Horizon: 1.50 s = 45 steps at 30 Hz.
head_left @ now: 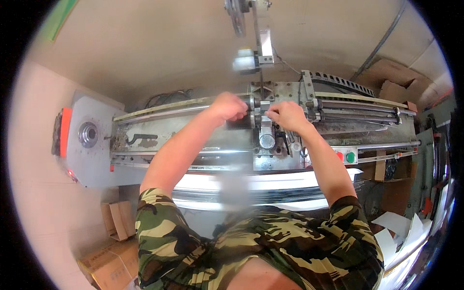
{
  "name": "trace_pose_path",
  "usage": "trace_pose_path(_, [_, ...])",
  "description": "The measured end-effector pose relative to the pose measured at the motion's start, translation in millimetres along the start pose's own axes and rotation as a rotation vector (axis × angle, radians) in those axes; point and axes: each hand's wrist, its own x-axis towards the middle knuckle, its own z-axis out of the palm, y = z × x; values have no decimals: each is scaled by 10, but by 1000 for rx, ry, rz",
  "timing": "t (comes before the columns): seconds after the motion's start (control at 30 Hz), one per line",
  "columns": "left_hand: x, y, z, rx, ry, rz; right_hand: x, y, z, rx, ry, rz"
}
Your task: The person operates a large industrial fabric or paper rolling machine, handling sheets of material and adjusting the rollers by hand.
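Both my hands are over the middle of a long metal machine (183, 140) with rails. My left hand (228, 107) is closed, thumb and fingers drawn together beside a dark cylinder (238, 122); whatever it may hold is too small to see. To its right, my right hand (290, 116) is closed in a pinch by a small bright metal block (265, 107), and I cannot make out anything in its fingertips. Just below the block sits a round metal knob (266, 141). Small levers and fittings lie partly under the right wrist.
A black-handled tool (141, 139) lies on the machine bed to the left. A green button (350, 157) is near my right forearm. Above the hands, an upright arm carries a white spool-like part (245, 63). Long white sheets (270, 180) lie along the front; cardboard boxes (113, 263) stand lower left.
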Motion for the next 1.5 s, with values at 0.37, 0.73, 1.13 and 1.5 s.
trace_pose_path(0.37, [-30, -99, 48, 784, 201, 363, 73, 80, 254, -31, 414, -284])
trace_pose_path(0.73, [-312, -79, 118, 1546, 191, 603, 44, 91, 265, -88, 522, -447])
trace_pose_path(1.13, [-72, 34, -35, 307, -43, 127, 47, 243, 394, 50, 705, -432])
trace_pose_path(1.5, [-286, 68, 303, 806, 285, 459, -1574, 634, 183, -83, 844, 35])
